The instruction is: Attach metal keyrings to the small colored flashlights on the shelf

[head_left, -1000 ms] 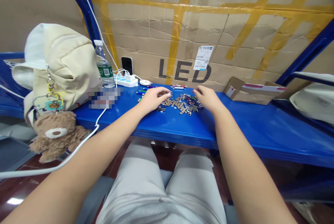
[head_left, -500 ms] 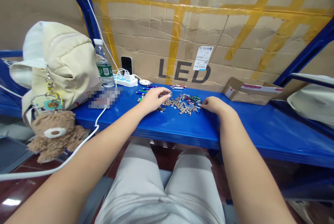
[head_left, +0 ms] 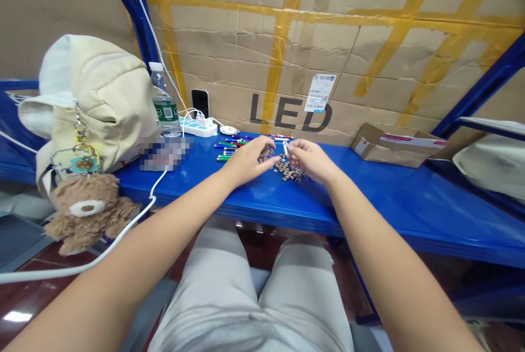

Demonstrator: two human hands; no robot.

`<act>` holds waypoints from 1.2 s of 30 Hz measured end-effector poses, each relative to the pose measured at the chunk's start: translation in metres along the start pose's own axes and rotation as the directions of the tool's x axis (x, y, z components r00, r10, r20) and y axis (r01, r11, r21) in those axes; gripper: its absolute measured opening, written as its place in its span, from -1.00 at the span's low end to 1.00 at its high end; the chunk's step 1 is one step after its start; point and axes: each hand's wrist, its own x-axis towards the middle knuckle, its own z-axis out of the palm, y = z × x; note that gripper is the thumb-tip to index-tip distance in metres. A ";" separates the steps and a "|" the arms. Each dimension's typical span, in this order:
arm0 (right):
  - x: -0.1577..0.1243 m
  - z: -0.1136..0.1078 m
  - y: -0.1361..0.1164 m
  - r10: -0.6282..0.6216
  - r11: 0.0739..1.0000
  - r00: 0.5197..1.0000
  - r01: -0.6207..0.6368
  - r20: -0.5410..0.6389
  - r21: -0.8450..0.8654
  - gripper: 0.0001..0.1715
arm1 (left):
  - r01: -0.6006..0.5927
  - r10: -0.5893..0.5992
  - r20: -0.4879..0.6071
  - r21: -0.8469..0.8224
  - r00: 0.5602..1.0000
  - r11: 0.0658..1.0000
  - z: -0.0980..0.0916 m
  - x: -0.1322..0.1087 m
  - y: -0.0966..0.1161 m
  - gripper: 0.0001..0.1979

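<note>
A loose heap of small round metal discs (head_left: pixel 290 171) lies just below the right fingers (head_left: pixel 298 147), which pinch a slim silver piece (head_left: pixel 285 148), while short coloured metal tubes (head_left: pixel 227 150) lie side by side beyond the left fingers (head_left: pixel 262 151).

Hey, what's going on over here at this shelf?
A person is working with both bare hands at a blue steel shelf. The right hand pinches a small silver metal piece, while the left hand is raised close beside it. Just below the hands lies a heap of small metal discs, and small coloured tubes lie in a group to the left.
</note>
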 end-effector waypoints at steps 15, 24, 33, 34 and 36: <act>-0.004 0.016 -0.002 0.000 0.990 0.995 -0.014 0.099 0.139 -0.80 | 0.168 -0.156 0.149 -0.070 0.976 0.983 0.003 0.005 -0.005 -0.70; -0.009 0.013 -0.002 -0.249 0.439 0.906 0.420 0.341 -0.794 -0.80 | 0.324 -0.303 0.164 -0.122 0.939 0.938 0.001 0.005 -0.009 -0.82; -0.022 0.028 -0.015 -0.084 0.159 0.916 0.402 0.393 -0.902 -0.68 | 0.217 -0.194 0.189 -0.111 0.963 0.970 0.001 0.004 -0.011 -0.82; -0.023 0.029 -0.015 -0.078 0.160 0.917 0.400 0.392 -0.903 -0.67 | 0.210 -0.187 0.188 -0.112 0.964 0.971 0.001 0.004 -0.011 -0.82; -0.023 0.029 -0.014 -0.076 0.172 0.919 0.394 0.387 -0.903 -0.65 | 0.202 -0.181 0.184 -0.103 0.966 0.974 0.000 0.003 -0.011 -0.82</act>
